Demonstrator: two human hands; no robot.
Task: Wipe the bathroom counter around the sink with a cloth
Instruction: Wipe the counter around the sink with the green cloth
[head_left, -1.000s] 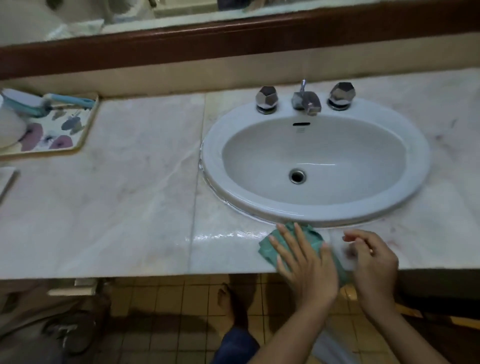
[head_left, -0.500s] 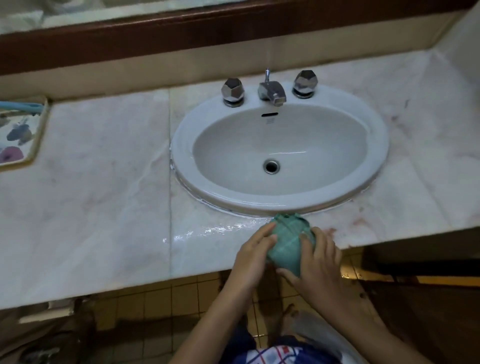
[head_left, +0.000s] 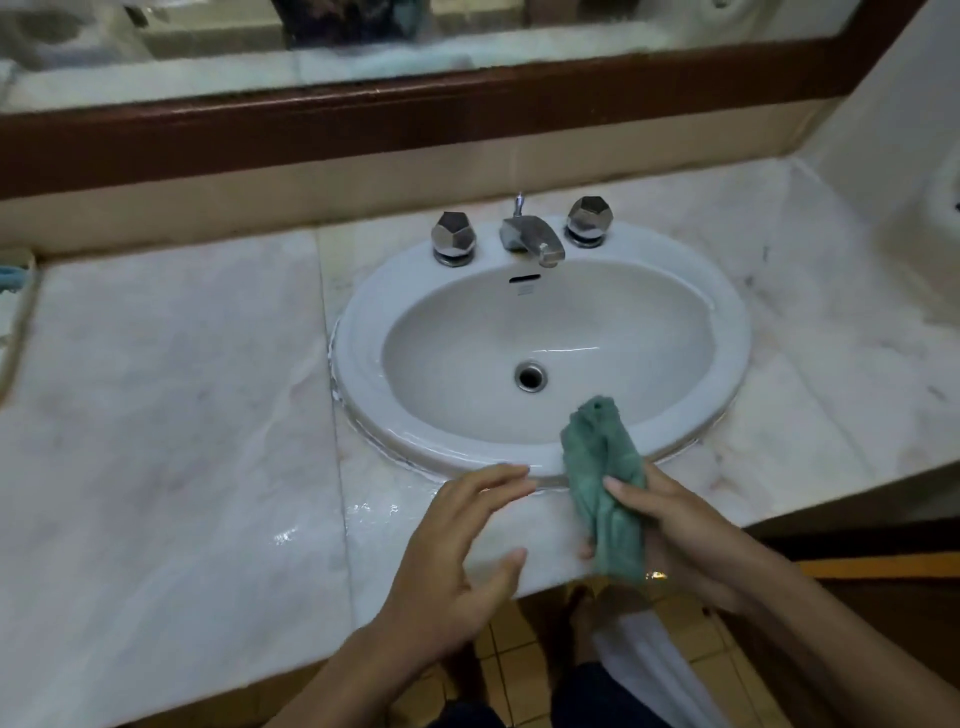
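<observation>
Lower centre of frame: my right hand (head_left: 675, 535) grips the green cloth (head_left: 602, 467), bunched, with its top overlapping the front rim of the sink (head_left: 488, 457). My left hand (head_left: 457, 545) is spread and holds nothing. Risk: the wadded cloth makes poor contact on the wet counter (head_left: 171, 415), so streaks are likely.

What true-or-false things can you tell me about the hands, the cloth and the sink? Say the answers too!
1. The right hand holds the green cloth. True.
2. The left hand holds the cloth too. False: it is open, beside the cloth, and holds nothing.
3. Water is running from the faucet. False: no stream shows.
4. The counter looks wet and shiny near the sink's front. True.
5. The sink is full of water. False: the bowl is not filled, and the drain is uncovered.
</observation>
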